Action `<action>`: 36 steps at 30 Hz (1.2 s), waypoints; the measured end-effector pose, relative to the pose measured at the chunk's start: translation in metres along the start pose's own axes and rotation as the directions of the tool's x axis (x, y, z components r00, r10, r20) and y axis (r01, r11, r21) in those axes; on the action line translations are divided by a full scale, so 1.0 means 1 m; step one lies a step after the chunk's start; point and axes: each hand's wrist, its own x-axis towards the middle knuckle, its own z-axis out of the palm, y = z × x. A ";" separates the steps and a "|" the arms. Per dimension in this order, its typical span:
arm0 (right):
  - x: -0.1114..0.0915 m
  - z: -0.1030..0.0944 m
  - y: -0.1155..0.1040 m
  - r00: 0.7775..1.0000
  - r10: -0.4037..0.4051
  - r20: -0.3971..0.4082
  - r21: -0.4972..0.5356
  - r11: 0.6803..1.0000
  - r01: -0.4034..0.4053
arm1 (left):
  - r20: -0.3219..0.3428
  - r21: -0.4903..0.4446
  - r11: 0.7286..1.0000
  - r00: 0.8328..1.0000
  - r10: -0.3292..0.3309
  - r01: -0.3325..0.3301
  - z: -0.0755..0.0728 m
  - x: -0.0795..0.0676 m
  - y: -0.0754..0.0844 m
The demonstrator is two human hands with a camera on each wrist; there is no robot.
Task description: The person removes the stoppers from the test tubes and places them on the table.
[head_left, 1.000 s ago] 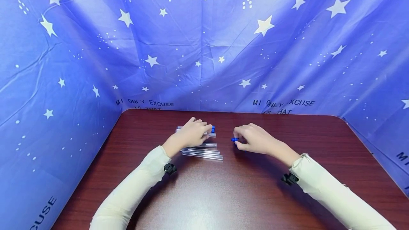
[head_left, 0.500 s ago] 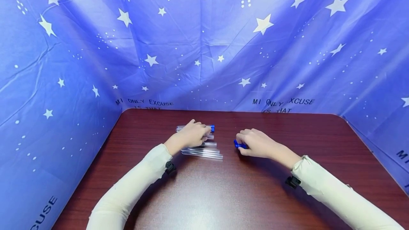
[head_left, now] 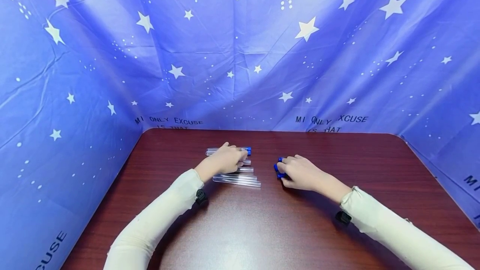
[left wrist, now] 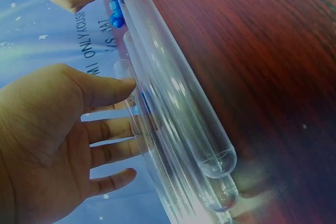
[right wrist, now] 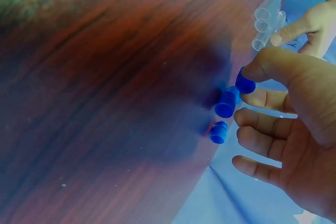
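My left hand [head_left: 225,158] reaches over a row of clear test tubes [head_left: 238,181] lying on the table. In the left wrist view its thumb and fingers pinch one test tube [left wrist: 124,72] near its open end. Just beyond that hand, two tubes carry blue caps [head_left: 248,151]. To the right, my right hand [head_left: 301,173] pinches a blue cap [right wrist: 245,81] between thumb and index finger, with its other fingers loosely bent. Close to those fingers, several loose blue caps [right wrist: 218,132] rest on the table.
The brown wood-grain table [head_left: 240,228] spans the area under both arms. A blue star-printed cloth [head_left: 232,53] hangs behind it and along the sides. Black cameras [head_left: 343,218] are strapped at both wrists.
My right hand has moved slightly toward me, and more blue caps show beside it. The tube at my left hand has shifted a little toward me and leftward, away from the capped tubes.
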 end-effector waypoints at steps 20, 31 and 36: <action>-0.003 0.004 -0.003 0.999 -0.024 -0.027 -0.074 0.997 0.022 | -0.017 0.049 0.999 1.000 0.001 0.000 0.009 0.000 0.001; -0.002 0.005 -0.003 1.000 -0.017 -0.017 -0.081 0.997 0.016 | -0.018 0.064 0.998 1.000 0.006 -0.005 0.012 0.001 -0.001; -0.002 0.003 -0.004 1.000 -0.012 -0.009 -0.080 0.997 0.011 | -0.018 0.052 0.999 1.000 0.006 -0.005 0.011 0.001 -0.001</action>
